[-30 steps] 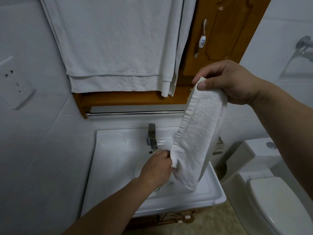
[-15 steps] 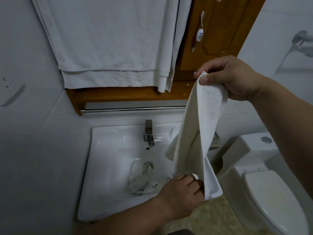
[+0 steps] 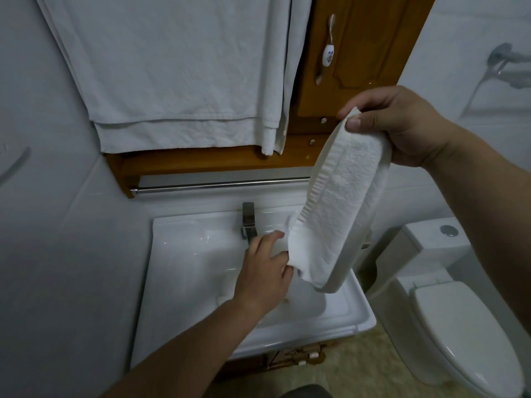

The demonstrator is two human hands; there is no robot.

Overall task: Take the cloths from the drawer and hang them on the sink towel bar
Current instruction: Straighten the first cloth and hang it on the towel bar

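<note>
Cloth (image 3: 342,214) hangs folded lengthwise in the air over the right side of the sink (image 3: 186,254), in front of the towel bar (image 3: 218,185) and not yet on it. The right hand (image 3: 402,127) pinches its top end between thumb and fingers. The left hand (image 3: 264,268) grips the bottom corner, fingers curled at the fold.

Trouble could come in several ways. The cloth is thick and doubled, so it may bunch up when passed over the thin bar and slide off on the heavier side. A slip there would probably drop it into the basin, which may be wet. The faucet (image 3: 248,222) stands right below the bar and close to the left hand, so a low swing could catch on it. The big towel (image 3: 178,76) hanging above leaves only a narrow gap over the bar.

The right end of the bar is hidden behind the cloth. The left fingertips are tucked out of sight, so how firm that hold is cannot be judged. A pale shape in the basin under the left wrist is too covered to name. The drawer cannot be picked out, and only a strip of wood (image 3: 301,357) shows below the sink.
</note>
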